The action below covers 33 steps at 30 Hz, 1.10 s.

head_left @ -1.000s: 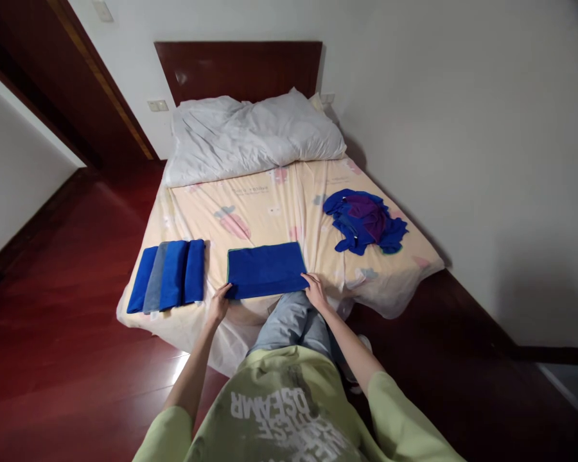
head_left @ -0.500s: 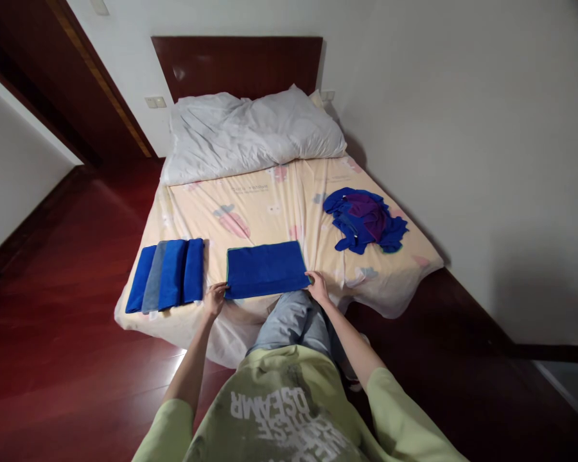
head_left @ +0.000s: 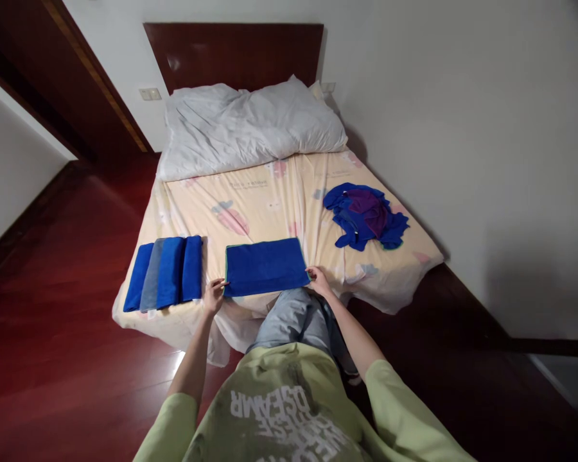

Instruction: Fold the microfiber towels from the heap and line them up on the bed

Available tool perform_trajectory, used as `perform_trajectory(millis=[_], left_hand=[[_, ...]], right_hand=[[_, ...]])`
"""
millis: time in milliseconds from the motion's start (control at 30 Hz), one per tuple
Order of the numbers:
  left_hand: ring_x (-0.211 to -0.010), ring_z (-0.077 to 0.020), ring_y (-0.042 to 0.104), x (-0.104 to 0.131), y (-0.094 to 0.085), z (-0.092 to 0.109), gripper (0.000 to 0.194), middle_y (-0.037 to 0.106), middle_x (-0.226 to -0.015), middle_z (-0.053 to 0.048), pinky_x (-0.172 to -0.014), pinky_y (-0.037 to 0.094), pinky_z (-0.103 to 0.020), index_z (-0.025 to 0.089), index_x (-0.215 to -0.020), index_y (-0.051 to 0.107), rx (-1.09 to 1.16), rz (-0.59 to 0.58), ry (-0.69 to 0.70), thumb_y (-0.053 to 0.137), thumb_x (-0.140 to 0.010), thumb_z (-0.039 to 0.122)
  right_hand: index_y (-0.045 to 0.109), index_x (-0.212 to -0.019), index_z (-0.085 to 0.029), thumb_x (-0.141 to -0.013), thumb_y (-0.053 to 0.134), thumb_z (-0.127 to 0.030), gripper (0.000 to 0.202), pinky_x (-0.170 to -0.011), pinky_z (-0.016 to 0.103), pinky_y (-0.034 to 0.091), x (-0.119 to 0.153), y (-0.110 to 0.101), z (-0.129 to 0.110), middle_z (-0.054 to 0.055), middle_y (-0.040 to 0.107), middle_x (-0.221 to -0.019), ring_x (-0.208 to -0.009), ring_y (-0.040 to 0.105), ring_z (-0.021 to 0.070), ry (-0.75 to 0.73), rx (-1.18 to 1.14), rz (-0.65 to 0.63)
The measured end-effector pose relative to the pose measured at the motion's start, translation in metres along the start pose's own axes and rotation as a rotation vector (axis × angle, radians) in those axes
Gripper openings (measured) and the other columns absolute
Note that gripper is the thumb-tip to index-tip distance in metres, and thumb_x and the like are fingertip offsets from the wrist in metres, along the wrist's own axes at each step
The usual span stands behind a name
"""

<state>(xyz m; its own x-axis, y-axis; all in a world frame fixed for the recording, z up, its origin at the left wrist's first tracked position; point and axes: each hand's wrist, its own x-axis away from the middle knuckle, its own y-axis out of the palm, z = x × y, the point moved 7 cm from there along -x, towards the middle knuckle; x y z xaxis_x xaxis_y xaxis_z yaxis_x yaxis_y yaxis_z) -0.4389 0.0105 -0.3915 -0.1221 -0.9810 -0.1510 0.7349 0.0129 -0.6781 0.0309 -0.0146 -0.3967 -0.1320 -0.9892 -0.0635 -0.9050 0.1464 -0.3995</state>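
A blue towel (head_left: 266,264) with a thin green edge lies flat as a rectangle near the front edge of the bed. My left hand (head_left: 214,295) pinches its near left corner. At the near right corner, my right hand (head_left: 318,281) grips the same towel between thumb and fingers. To the left, several folded towels (head_left: 169,273), blue and one grey-blue, lie overlapping in a row. On the right is a crumpled heap of blue and purple cloths (head_left: 363,217), apart from both hands.
The bed (head_left: 264,199) has a cream sheet with a strawberry print. A white quilt or pillow (head_left: 250,128) lies across its far end, before a dark wooden headboard (head_left: 236,54). A wall runs along the right; reddish floor (head_left: 67,308) shows on the left.
The view has tilted slightly, so the bed sits a little higher in the picture. Both hands stay at the towel's near corners, and the towel looks the same.
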Motion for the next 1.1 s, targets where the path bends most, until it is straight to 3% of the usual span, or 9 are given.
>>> perform_trajectory(millis=[167, 333, 500, 633, 833, 1100], left_hand=[[-0.119, -0.0247, 0.06, -0.001, 0.001, 0.002, 0.044, 0.063, -0.126, -0.011, -0.098, 0.058, -0.04, 0.021, -0.108, 0.075, 0.005, -0.005, -0.02, 0.046, -0.075, 0.015], [-0.118, -0.0269, 0.061, -0.001, -0.003, 0.006, 0.035, 0.065, -0.122, -0.011, -0.101, 0.055, -0.043, 0.021, -0.104, 0.076, -0.007, 0.031, -0.028, 0.05, -0.079, 0.021], [-0.118, -0.0277, 0.061, -0.002, -0.004, 0.007, 0.03, 0.066, -0.121, -0.011, -0.107, 0.049, -0.045, 0.02, -0.102, 0.074, -0.006, 0.042, -0.014, 0.054, -0.083, 0.03], [-0.112, -0.0285, 0.063, -0.006, -0.003, 0.0, 0.031, 0.067, -0.116, -0.013, -0.101, 0.052, -0.044, 0.018, -0.093, 0.073, 0.025, 0.105, -0.103, 0.056, -0.085, 0.043], [-0.085, -0.0242, 0.067, -0.012, 0.001, -0.011, 0.04, 0.067, -0.1, -0.013, -0.083, 0.057, -0.04, 0.016, -0.082, 0.07, 0.09, 0.269, -0.303, 0.06, -0.08, 0.055], [-0.081, -0.0231, 0.064, -0.013, 0.0, -0.011, 0.041, 0.066, -0.095, -0.011, -0.084, 0.056, -0.04, 0.018, -0.075, 0.068, 0.092, 0.331, -0.355, 0.061, -0.078, 0.058]], right_hand=[[0.07, -0.084, -0.018, -0.056, 0.049, -0.017, 0.035, -0.073, 0.029, 0.051, 0.0, -0.004, -0.003, 0.003, 0.062, -0.085, -0.075, 0.057, 0.0176, -0.01, 0.039, 0.012], [0.074, -0.082, -0.018, -0.055, 0.049, -0.018, 0.037, -0.071, 0.029, 0.049, -0.001, -0.006, -0.006, 0.003, 0.062, -0.084, -0.073, 0.055, 0.0173, -0.015, 0.057, 0.027], [0.074, -0.081, -0.019, -0.057, 0.056, -0.022, 0.03, -0.071, 0.029, 0.048, -0.004, -0.008, -0.001, 0.003, 0.063, -0.085, -0.073, 0.055, 0.0175, 0.079, -0.031, 0.049], [0.068, -0.072, -0.019, -0.062, 0.067, -0.035, 0.019, -0.064, 0.027, 0.046, -0.006, -0.01, 0.002, 0.0, 0.059, -0.071, -0.067, 0.052, 0.0163, 0.157, -0.07, 0.104], [0.058, -0.065, -0.02, -0.07, 0.066, -0.066, 0.047, -0.054, 0.024, 0.035, -0.007, -0.007, 0.0, -0.004, 0.047, -0.057, -0.057, 0.043, 0.0132, 0.233, -0.092, 0.15], [0.065, -0.07, -0.017, -0.066, 0.067, -0.072, 0.055, -0.057, 0.025, 0.038, -0.009, -0.005, 0.002, 0.0, 0.059, -0.063, -0.06, 0.051, 0.0154, 0.313, -0.105, 0.227]])
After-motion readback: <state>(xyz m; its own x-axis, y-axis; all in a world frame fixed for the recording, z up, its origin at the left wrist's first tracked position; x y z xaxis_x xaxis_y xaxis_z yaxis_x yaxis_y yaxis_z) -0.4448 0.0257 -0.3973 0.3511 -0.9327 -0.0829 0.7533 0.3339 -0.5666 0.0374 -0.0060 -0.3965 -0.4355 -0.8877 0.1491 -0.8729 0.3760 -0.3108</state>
